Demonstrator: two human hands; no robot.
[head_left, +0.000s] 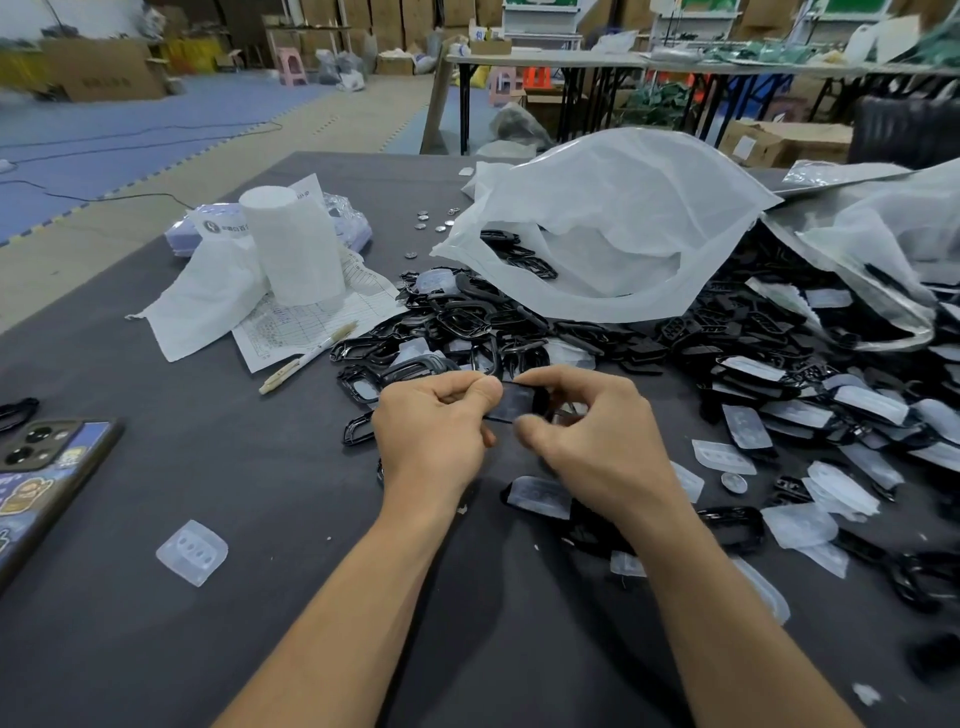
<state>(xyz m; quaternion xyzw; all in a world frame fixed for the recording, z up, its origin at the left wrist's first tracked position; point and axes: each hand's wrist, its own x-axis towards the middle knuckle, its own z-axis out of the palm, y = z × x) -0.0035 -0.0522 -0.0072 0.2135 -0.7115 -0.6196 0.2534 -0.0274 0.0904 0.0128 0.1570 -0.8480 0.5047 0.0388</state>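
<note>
A black frame (519, 402) is being pinched by fingers (480, 391) of left hand (431, 436) and right hand (597, 441); edges should be aligned and pressed evenly.

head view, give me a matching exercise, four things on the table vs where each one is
1 pen
2 phone
3 clear button pad
4 small black part

a at the left edge of the table
b pinched between left hand and right hand
c partly on the printed sheet
d by itself, left of the arms

Pairs: 1-c, 2-a, 3-d, 4-b
</note>
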